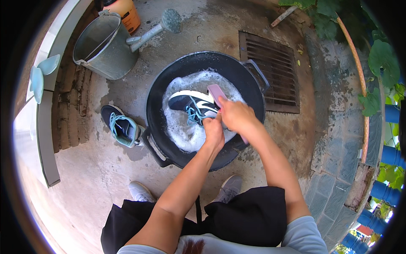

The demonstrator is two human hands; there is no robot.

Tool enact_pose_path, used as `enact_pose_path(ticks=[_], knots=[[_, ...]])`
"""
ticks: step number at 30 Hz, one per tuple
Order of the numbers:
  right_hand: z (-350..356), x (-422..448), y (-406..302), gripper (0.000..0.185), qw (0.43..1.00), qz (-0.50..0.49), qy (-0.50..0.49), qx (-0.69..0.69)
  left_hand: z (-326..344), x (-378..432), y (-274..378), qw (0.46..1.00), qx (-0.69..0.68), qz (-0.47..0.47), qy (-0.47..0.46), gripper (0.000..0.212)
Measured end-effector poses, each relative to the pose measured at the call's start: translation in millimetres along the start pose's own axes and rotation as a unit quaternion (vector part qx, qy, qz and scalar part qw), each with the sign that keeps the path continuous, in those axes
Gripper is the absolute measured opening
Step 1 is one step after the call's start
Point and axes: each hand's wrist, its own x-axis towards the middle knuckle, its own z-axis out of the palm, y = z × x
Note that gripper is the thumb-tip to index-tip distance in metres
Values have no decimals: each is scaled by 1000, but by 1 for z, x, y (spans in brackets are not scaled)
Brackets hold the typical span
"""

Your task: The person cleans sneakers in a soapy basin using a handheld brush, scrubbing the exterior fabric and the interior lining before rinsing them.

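Observation:
A black basin (160,85) with side handles holds foamy, cloudy water (199,84). Over that water, my left hand (214,131) grips a dark sneaker (181,103) with a white sole and light blue laces, lying on its side with the toe towards the left. My right hand (236,116) is closed around a pink-purple brush (217,92), whose head lies against the sneaker's white sole. The brush's bristles are hidden. The sneaker's heel end is partly covered by my hands.
The matching sneaker (122,127) stands on the concrete left of the basin. Behind it are a galvanized watering can (109,54) and an orange bottle (128,17). A metal drain grate (269,71) lies to the right, near a tiled ledge (333,177) with leafy vines (383,62).

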Motion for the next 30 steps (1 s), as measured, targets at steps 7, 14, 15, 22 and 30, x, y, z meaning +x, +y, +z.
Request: enact_pose_path(ticks=[7, 14, 15, 22, 30], knots=[[0, 49, 61, 35, 988, 50, -86, 121, 9, -8, 41, 990, -129, 30, -56, 19], [40, -29, 25, 40, 903, 123, -2, 412, 23, 6, 114, 956, -265, 4, -127, 26], [59, -40, 37, 40, 905, 52, 127, 403, 30, 5, 114, 955, -271, -6, -122, 26], [27, -31, -8, 45, 883, -96, 269, 372, 34, 2, 98, 966, -232, 11, -118, 29], [5, -22, -25, 47, 909, -83, 267, 310, 24, 8, 117, 980, -172, 18, -95, 31]])
